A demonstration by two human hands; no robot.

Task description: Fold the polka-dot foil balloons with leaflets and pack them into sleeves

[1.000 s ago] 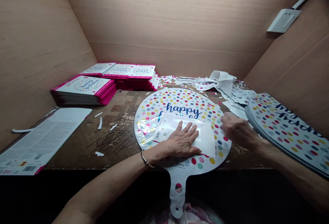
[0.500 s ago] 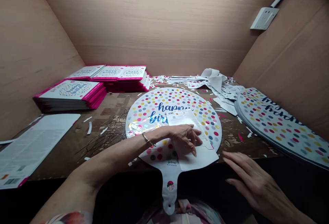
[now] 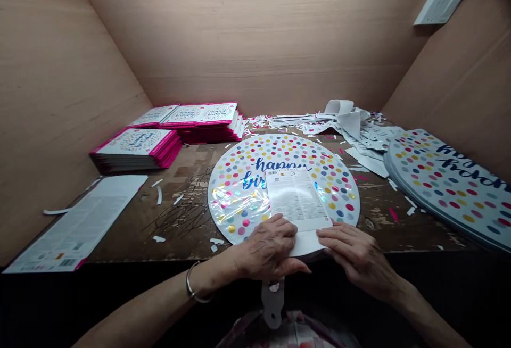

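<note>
A flat round foil balloon point(image 3: 239, 167) with coloured dots and blue "happy birthday" lettering lies on the table, its pale tail point(image 3: 273, 303) hanging over the front edge. On top of it rests a white printed card point(image 3: 299, 204) with a barcode and small text. My left hand point(image 3: 271, 247) has its fingers curled on the card's lower left part, the thumb stretched out below. At the lower right corner my right hand point(image 3: 357, 255) grips the card's edge, its thumb mostly hidden underneath. The lower part of the balloon is covered by my hands and the card.
Stacked pink-edged birthday packets point(image 3: 136, 146) stand at the back left. A long printed sheet point(image 3: 83, 225) lies in front of them. More dotted balloons point(image 3: 443, 188) are piled at the right, near white paper strips point(image 3: 347, 124). Paper scraps litter the table; a socket point(image 3: 444, 2) hangs on the wall.
My right hand has come in from the right onto the card's lower corner. My left hand has shifted down to the card's lower left. The view has turned slightly left.
</note>
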